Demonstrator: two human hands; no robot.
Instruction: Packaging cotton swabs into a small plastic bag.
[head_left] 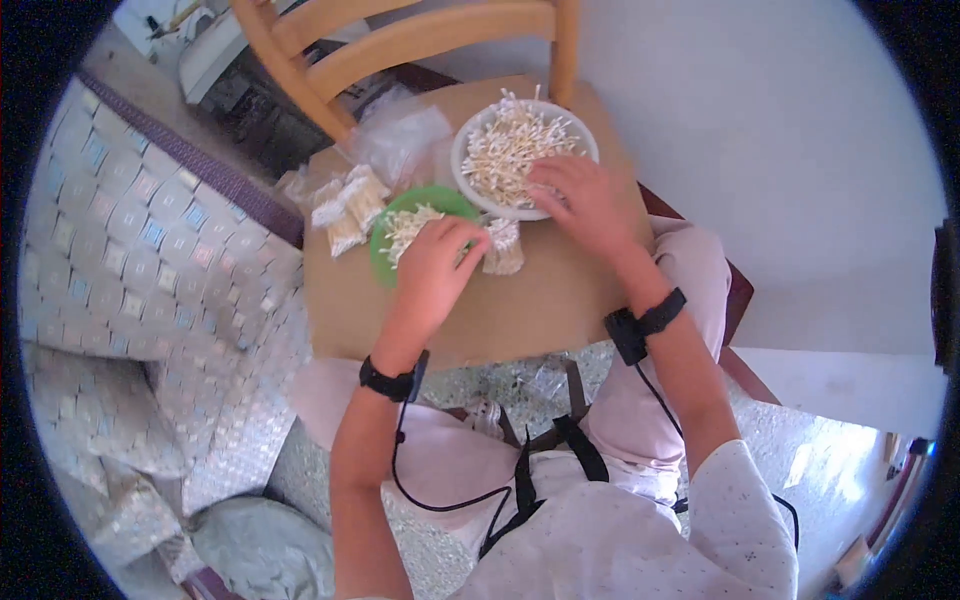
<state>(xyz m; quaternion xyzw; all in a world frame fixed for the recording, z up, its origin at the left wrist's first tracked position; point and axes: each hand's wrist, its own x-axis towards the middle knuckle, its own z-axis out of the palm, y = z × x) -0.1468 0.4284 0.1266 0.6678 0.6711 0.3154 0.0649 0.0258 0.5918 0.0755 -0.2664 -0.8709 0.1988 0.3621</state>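
Brown chair seat (560, 310) w/ wht bowl (515, 213), grn bowl (455, 200), clr plastic bag (405, 140) & swab bundles (362, 205) on it.

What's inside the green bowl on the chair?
The green bowl holds a loose pile of white-tipped cotton swabs. The left hand hides the near right part, and the swabs cover the bottom, so neither can be seen.
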